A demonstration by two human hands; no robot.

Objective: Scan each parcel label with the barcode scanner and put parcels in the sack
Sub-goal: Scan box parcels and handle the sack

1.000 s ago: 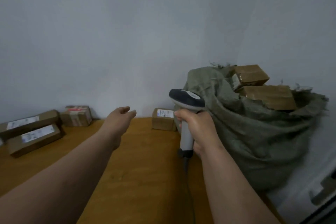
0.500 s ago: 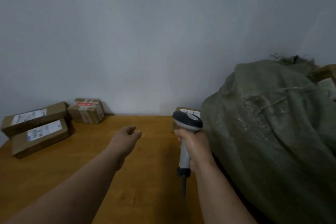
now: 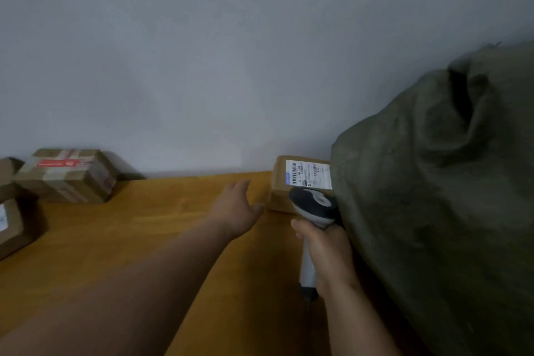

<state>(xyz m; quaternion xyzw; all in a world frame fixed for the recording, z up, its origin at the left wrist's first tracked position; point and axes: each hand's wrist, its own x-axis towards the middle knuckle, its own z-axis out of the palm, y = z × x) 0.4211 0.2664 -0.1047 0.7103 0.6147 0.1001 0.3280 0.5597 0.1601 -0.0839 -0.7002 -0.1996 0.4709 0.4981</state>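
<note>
A small cardboard parcel point(image 3: 291, 182), white shipping label point(image 3: 308, 174) facing up, sits at the back of the wooden table point(image 3: 144, 240) against the wall, its right end tucked behind the bulging green sack point(image 3: 433, 196). A person's left hand point(image 3: 235, 211) reaches toward it, fingers relaxed and slightly spread, holding nothing, just short of the box's near left corner. The right hand point(image 3: 326, 251) is wrapped around the grip of the grey barcode scanner point(image 3: 313, 211), whose dark head sits just in front of the parcel, close against the sack. Further left along the wall lies a taped parcel with a red sticker point(image 3: 66, 176), and more boxes point(image 3: 11, 220) crowd the table's left edge.

The step in hand appears to be picking up the labelled parcel for scanning. Done well, the left hand would take the box by its sides, keeping fingers off the label, draw it clear of the sack's fold so the whole barcode shows, and tilt the label toward the scanner's window. Only after the scan should the box go into the sack, whose mouth is out of view here
</note>
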